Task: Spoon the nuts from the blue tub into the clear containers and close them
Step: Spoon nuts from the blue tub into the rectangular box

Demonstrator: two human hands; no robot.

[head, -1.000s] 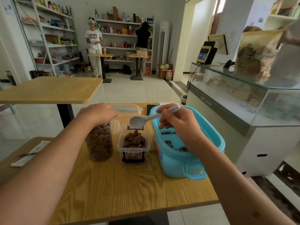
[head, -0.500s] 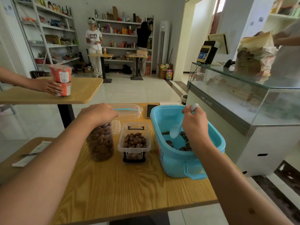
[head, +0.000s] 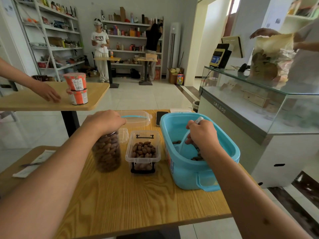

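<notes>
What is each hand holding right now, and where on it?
Right hand grips the white spoon by its handle, bowl down in the blue tub. Left hand grips the top of the round jar.

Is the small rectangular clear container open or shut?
Open. The small container has no lid on; its nuts show uncovered from above.

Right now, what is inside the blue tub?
A few brown nuts lie on the blue tub floor, and the right hand holds the white spoon there. The hand and wrist cover part of the floor.
</notes>
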